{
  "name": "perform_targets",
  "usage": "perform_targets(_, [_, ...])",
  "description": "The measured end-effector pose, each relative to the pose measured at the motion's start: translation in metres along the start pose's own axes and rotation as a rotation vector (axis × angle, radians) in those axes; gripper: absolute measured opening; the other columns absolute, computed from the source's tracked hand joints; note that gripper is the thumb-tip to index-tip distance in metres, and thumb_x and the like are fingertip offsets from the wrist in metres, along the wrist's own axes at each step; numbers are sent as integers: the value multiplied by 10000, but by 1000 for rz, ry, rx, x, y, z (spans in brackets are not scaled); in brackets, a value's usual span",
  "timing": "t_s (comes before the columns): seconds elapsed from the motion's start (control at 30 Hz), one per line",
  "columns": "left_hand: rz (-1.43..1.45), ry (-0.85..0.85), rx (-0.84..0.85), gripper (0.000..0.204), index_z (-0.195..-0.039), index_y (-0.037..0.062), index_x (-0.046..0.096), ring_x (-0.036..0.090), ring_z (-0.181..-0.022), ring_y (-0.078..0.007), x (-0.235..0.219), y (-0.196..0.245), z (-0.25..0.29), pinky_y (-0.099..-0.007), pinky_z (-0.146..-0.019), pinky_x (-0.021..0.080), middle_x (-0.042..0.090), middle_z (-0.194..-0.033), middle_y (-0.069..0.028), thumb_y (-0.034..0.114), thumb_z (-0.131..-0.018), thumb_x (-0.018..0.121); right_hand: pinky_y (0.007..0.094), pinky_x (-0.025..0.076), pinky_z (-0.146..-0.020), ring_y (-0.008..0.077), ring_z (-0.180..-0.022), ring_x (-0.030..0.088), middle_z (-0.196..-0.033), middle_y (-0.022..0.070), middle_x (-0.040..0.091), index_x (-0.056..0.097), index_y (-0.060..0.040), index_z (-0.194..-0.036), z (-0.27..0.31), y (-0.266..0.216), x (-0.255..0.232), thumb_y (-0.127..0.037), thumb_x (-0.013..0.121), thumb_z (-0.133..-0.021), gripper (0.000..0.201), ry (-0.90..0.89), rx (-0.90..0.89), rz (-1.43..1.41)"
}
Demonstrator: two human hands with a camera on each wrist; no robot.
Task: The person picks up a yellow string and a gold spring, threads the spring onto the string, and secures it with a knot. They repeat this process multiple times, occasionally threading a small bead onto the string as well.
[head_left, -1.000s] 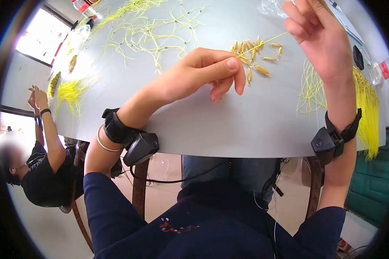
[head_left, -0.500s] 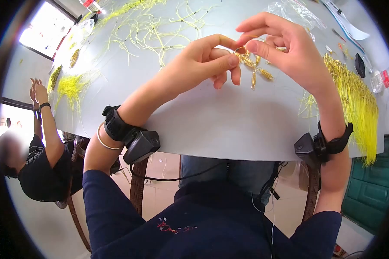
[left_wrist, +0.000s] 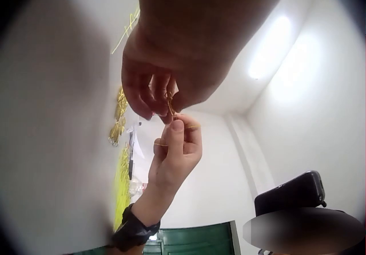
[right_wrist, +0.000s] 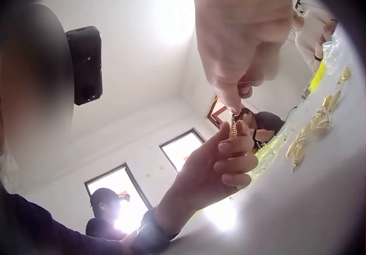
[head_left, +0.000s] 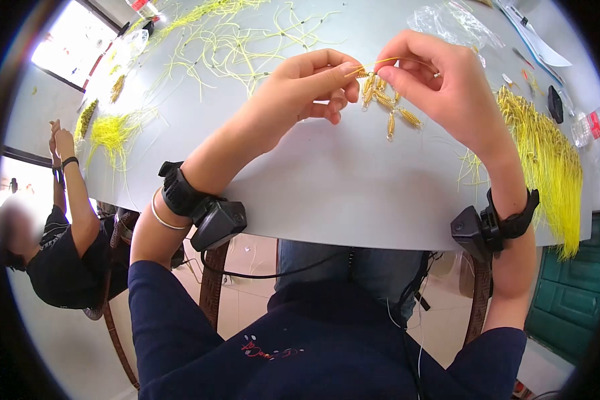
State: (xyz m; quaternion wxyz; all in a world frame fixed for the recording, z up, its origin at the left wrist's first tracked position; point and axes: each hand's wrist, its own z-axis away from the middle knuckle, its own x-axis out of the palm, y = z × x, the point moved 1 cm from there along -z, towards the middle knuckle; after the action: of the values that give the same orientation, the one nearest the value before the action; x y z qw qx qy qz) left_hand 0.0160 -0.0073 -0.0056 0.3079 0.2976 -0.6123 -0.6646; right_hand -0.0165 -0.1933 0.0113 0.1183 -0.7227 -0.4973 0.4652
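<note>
In the right wrist view the left hand pinches a small gold spring-like piece between thumb and finger. The right hand has thumb and forefinger together at a yellow line, close to the left hand in the head view. Part of that line crosses the right fingers. A small pile of gold spring pieces lies on the table just beyond and below the fingertips. Fingers partly hide where line and piece meet.
Loose yellow-green lines spread over the grey table. A thick yellow bundle hangs over the right edge, near a bottle. A clear bag lies at the back, and another person sits at the left.
The right hand has come down and left from the upper right to the left hand. Both hands have since shifted slightly, with the left fingertips moving up and left, and the pile shows more.
</note>
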Motion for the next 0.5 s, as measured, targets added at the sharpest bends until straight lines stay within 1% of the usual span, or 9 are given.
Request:
perform_targets(0.07, [-9, 5, 13, 225, -909, 88, 516, 436, -635, -34, -5, -3, -1, -193, -591, 395, 493, -736, 32, 305, -940, 463, 247, 308, -454, 82, -477, 382, -511, 36, 406, 574, -8, -807, 0, -2, -1, -72, 611, -787, 76, -12, 7, 42])
perform_targets(0.1, [-9, 4, 12, 225, -909, 88, 516, 436, -635, -34, -7, -3, -1, -193, -591, 395, 493, -736, 32, 305, -940, 463, 254, 322, -460, 102, -476, 400, -524, 50, 426, 575, -13, -807, -1, -2, 0, -73, 614, -785, 74, -12, -21, 80])
perform_targets(0.13, [-41, -10, 51, 213, -887, 96, 509, 436, -627, -33, -7, -2, -1, -190, -591, 392, 494, -729, 29, 300, -935, 475, 261, 336, -466, 121, -475, 417, -537, 64, 445, 576, -18, -806, -2, -2, 0, -75, 616, -784, 73, -12, -50, 119])
perform_targets(0.17, [-73, -23, 91, 204, -865, 103, 501, 436, -619, -32, -7, -2, -1, -186, -590, 388, 496, -722, 27, 295, -931, 486, 261, 336, -466, 121, -475, 417, -537, 64, 445, 576, -18, -806, -3, -2, 0, -75, 616, -784, 73, -12, -50, 119])
perform_targets(0.23, [-73, -39, 101, 198, -852, 106, 496, 435, -609, -31, -7, 0, -1, -185, -583, 383, 504, -714, 27, 289, -928, 496, 274, 361, -478, 159, -489, 455, -584, 87, 494, 582, -30, -806, -3, -1, 1, -76, 619, -784, 63, 50, -171, 160])
perform_targets(0.27, [-75, -55, 112, 194, -838, 109, 491, 433, -598, -30, -8, 1, -1, -183, -576, 379, 512, -706, 27, 282, -925, 505, 274, 361, -478, 159, -489, 455, -584, 87, 494, 582, -30, -806, -2, -1, 1, -76, 619, -784, 63, 49, -171, 159])
perform_targets(0.33, [-61, -62, 90, 191, -833, 110, 490, 429, -587, -31, -7, -1, -1, -181, -569, 374, 522, -697, 27, 277, -925, 506, 197, 423, -549, 85, -645, 533, -746, 31, 563, 591, -8, -857, -1, 0, 1, 2, 591, -813, 45, -33, -116, 193])
perform_targets(0.47, [-47, -87, 72, 180, -839, 111, 483, 428, -577, -30, -7, -1, 0, -175, -551, 363, 556, -690, 19, 267, -925, 509, 194, 436, -565, 93, -661, 549, -768, 35, 564, 594, -8, -853, -1, 4, 5, 5, 605, -803, 53, -47, -138, 143])
perform_targets(0.5, [-47, -87, 72, 180, -839, 111, 483, 428, -577, -30, -7, -1, 0, -175, -551, 363, 556, -690, 19, 267, -925, 509, 235, 431, -562, 136, -607, 527, -706, 55, 559, 596, -16, -835, 0, 5, 7, -17, 621, -782, 59, -18, -115, 59])
